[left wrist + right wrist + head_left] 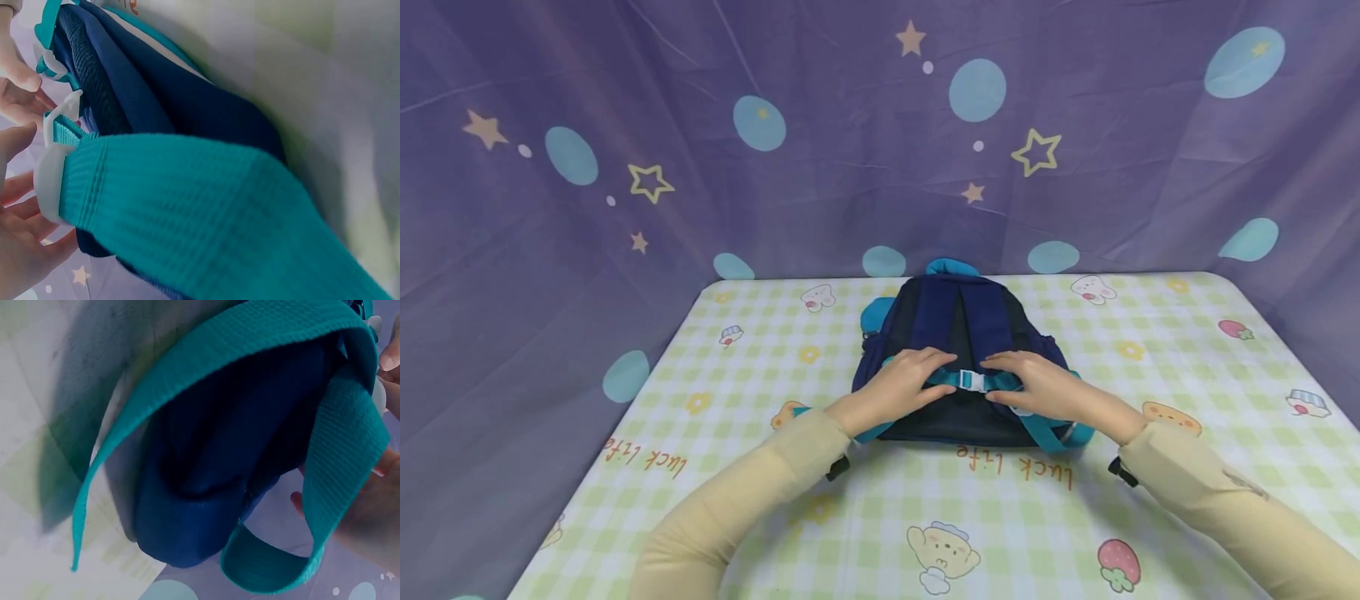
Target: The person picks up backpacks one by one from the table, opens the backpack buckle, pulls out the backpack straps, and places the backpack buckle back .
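A purple curtain [850,167] printed with stars and blue ovals fills the far side. Before it stands a table under a green-and-white checked tablecloth [820,542] with cartoon prints. The navy-and-black backpack [985,425] lies at the table's far middle, shoulder-strap side up, its blue top handle [952,267] nearest the curtain. The left hand [898,383] reaches over the backpack from the left, the right hand [1045,387] from the right. On each, the fingers extend toward the middle with the thumb apart on the near side; whether they touch the teal cross strap [1000,382] between them, I cannot tell. A small white plastic buckle [973,381] sits on that strap, between both sets of fingertips.
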`<move>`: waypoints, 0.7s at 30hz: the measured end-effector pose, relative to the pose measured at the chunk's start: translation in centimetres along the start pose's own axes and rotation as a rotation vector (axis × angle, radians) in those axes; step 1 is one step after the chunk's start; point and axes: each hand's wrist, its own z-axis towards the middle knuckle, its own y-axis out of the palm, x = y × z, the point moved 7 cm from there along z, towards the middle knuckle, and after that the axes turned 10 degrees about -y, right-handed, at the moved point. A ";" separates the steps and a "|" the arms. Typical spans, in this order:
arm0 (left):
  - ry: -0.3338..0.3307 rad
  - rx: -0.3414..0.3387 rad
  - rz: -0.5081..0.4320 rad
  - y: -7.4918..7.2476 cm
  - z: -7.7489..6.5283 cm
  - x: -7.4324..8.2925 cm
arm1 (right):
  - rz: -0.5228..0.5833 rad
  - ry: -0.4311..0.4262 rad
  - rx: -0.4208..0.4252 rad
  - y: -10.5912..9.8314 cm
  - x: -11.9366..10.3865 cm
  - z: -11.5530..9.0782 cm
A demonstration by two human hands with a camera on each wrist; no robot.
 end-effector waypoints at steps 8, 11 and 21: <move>0.007 -0.009 -0.029 0.5 0.5 0.2 | 0.057 0.021 -0.009 0.4 0.4 0.6; 0.012 -0.010 -0.041 0.7 0.6 0.3 | 0.059 0.011 -0.014 0.6 0.6 0.9; 0.045 0.022 -0.039 1.0 0.8 0.8 | 0.097 0.011 -0.001 1.0 0.7 1.0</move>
